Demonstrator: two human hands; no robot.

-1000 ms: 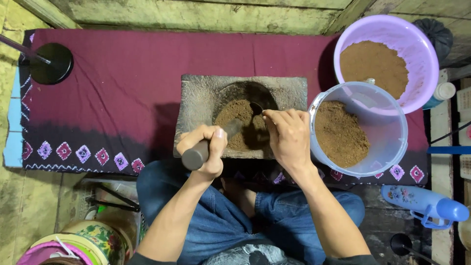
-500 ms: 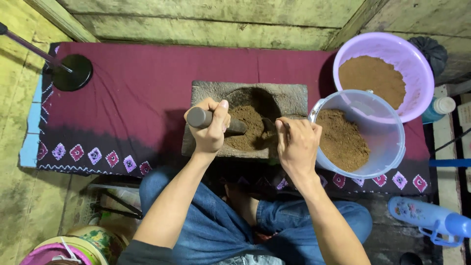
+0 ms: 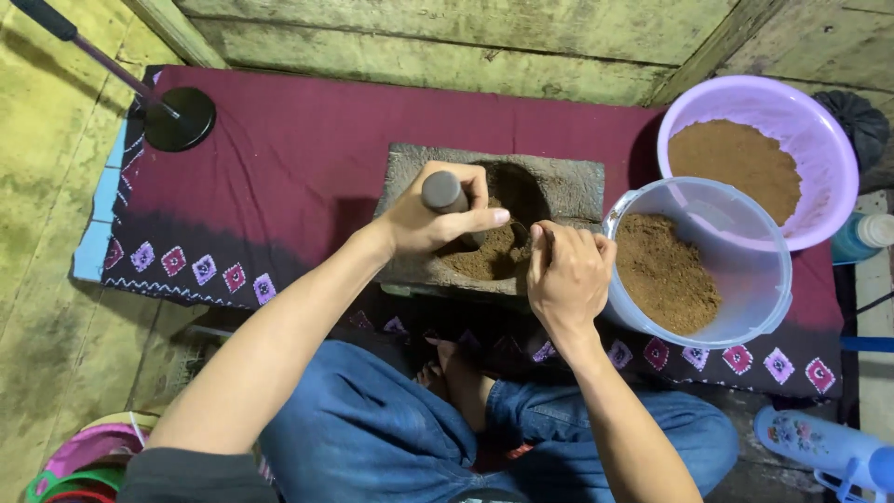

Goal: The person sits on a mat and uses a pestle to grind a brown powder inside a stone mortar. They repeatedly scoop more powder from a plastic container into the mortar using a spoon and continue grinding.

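Note:
A grey stone grinding slab lies on a maroon cloth, with brown powder in its hollow. My left hand grips a grey stone pestle, whose round end points up at me over the slab's left half. My right hand is curled shut at the slab's front right corner, pinching something thin and dark that is mostly hidden. It sits right beside a clear plastic tub of brown powder.
A lilac basin of brown powder stands behind the tub. A black round stand base with a pole sits at the cloth's far left. A blue bottle lies at lower right and coloured containers at lower left. My crossed legs are below the slab.
My left hand has lifted the pestle from lying near the slab's front to standing on end over the hollow. My right hand has stayed at the front right corner.

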